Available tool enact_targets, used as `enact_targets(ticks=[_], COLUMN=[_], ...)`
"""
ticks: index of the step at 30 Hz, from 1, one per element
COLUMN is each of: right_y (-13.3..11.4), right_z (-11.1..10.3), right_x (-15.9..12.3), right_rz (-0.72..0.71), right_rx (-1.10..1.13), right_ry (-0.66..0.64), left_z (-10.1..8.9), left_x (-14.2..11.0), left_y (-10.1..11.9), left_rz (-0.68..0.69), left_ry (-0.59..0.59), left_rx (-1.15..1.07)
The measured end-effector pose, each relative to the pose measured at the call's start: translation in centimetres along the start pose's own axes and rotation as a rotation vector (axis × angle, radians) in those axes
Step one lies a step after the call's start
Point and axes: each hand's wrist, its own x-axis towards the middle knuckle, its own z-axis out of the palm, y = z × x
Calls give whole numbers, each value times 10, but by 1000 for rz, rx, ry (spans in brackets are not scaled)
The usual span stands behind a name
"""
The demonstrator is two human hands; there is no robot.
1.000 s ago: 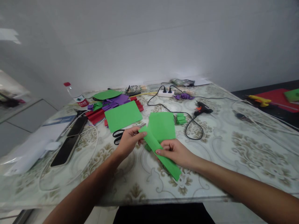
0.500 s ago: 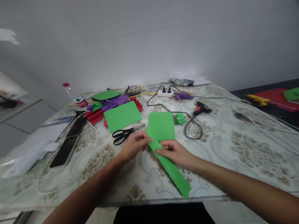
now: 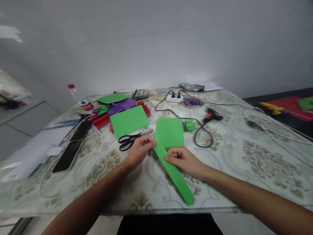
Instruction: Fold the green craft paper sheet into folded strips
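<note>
A long green paper strip (image 3: 174, 176) slants toward the table's front edge, held in both hands. My left hand (image 3: 140, 150) pinches its upper end between thumb and fingers. Farther down, my right hand (image 3: 183, 160) grips the strip's edge, thumb on top and fingers partly hidden underneath. Just behind the strip lies a wider piece of green paper (image 3: 170, 130). Black-handled scissors (image 3: 129, 140) rest left of my left hand, near a green rectangular sheet (image 3: 129, 121). A small stack of cut green pieces (image 3: 189, 125) sits to the right of the wider paper.
Red and purple paper (image 3: 122, 106) is heaped at the back left by a bottle (image 3: 83, 101). Phones (image 3: 68, 156) lie among white cables at left. A black glue gun (image 3: 212, 115) and a power strip (image 3: 174, 98) stand behind, their cord looping across the patterned tablecloth (image 3: 230, 156).
The strip's lower end has shifted slightly left and its edges look more closely lined up. Both hands keep nearly the same hold; the view has moved a little.
</note>
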Motion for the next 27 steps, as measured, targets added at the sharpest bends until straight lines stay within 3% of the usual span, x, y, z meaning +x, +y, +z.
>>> enact_targets(ticks=[5, 20, 27], right_y=[0, 6, 4], right_z=[0, -1, 3], right_x=[0, 2, 1], right_rz=[11, -33, 84], right_rx=[-9, -66, 69], right_ry=[-16, -6, 15], left_z=[-7, -31, -38], left_x=[6, 23, 29], left_y=[1, -2, -1], left_rz=[6, 87, 139], left_ry=[146, 402, 468], left_rx=[-55, -185, -241])
